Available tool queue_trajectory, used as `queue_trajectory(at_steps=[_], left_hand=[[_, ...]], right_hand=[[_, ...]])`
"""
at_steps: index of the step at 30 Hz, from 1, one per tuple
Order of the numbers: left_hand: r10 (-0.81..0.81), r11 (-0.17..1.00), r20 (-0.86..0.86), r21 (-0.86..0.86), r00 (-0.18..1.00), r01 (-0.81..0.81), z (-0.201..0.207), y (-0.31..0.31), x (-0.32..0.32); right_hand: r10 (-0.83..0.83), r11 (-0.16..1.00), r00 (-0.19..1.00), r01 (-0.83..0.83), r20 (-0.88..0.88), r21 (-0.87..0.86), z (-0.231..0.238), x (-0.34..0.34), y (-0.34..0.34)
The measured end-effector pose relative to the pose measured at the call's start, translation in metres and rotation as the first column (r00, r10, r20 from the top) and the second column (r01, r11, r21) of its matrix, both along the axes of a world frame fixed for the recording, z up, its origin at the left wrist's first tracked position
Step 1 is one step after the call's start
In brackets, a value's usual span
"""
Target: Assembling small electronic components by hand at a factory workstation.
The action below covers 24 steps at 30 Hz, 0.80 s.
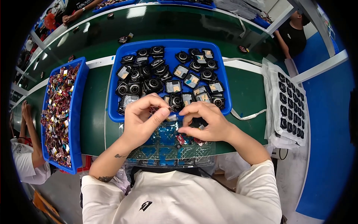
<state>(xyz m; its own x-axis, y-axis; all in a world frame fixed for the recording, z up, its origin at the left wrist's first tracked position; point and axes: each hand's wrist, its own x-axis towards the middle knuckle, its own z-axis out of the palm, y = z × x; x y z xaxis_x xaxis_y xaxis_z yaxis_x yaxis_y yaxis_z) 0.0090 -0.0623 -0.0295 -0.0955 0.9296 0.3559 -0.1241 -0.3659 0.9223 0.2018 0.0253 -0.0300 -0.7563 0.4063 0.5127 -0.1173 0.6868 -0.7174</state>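
Observation:
My left hand [143, 117] is closed, thumb and forefinger pinched together over the near edge of a blue tray [116, 82]. A small pale piece shows at its fingertips, too blurred to name. Close by on the right, my right hand [210, 121] is curved, with its forefinger and thumb tips apart. Under both hands lies a clear plastic compartment tray [204, 152], some pockets lined with blue. Small red parts [181, 139] sit beneath my right hand. The blue tray holds many black watch-like cases [153, 85], some with round sensor faces up, others showing open, pale insides.
A long blue bin [82, 74] at left is heaped with small red wired parts [59, 112]. Stacked white sheets with black cases [292, 108] stand at right. Beyond runs a green conveyor belt [171, 28] carrying a few loose parts. Other people work at left and far right.

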Motion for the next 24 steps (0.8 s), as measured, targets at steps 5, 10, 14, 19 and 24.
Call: queue_trajectory(at_steps=[5,10,14,19,24], left_hand=[[0.073,0.992,0.117,-0.109,0.990,-0.060,-0.002,0.000,-0.002],[0.053,0.998,0.070,-0.049,0.996,-0.050,-0.002,0.000,-0.003],[0.023,0.998,0.029,-0.058,0.999,-0.022,-0.001,0.000,-0.001],[0.021,0.998,-0.071,-0.052,0.997,-0.025,0.003,-0.002,0.002],[0.065,0.997,-0.185,0.052,0.981,-0.057,0.001,-0.002,0.001]], right_hand=[[0.067,0.948,0.981,-0.119,0.180,0.296,0.006,0.001,0.004],[-0.216,0.898,0.970,0.152,0.112,0.414,0.019,0.001,0.014],[-0.468,0.824,0.850,0.321,0.242,0.466,0.009,0.001,0.019],[-0.355,0.917,0.887,0.268,0.296,0.295,0.011,0.004,0.028],[-0.066,0.860,0.990,-0.005,-0.122,-0.510,0.011,0.010,0.025]])
